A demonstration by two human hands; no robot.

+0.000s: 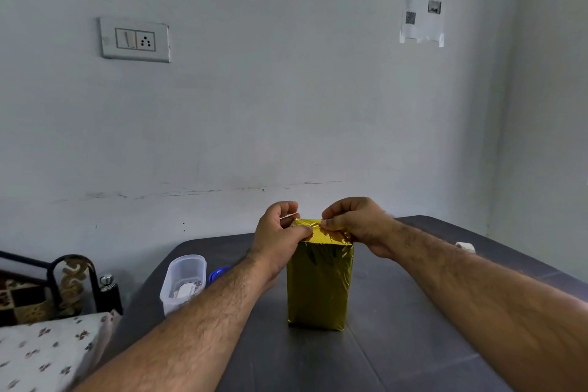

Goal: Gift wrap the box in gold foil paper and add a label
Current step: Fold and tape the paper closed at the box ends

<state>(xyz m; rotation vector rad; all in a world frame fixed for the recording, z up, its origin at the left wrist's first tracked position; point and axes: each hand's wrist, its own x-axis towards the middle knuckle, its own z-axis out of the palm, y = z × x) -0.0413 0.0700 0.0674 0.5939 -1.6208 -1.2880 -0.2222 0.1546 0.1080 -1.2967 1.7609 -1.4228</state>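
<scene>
- One dark table (397,344) fills the near half of the scene, running back to the pale wall.
- One box (319,289) stands upright on end at the table's middle, wrapped all round in crinkled gold foil that catches dull green-gold glints; its near face is smooth, its top creased where the folds meet.
- Two hands are up at that top: the left hand (278,234) curls over the left edge, thumb pressing the foil, with what may be a strip of clear tape between its fingers, though that part is hard to make out.
- The right hand (356,223) pinches the foil fold at the top's far right edge.
- One clear plastic container (183,283) sits at the table's left side, small items inside, one blue lid (219,274) just beside it.
- One small white roll (465,247) lies far right.
</scene>
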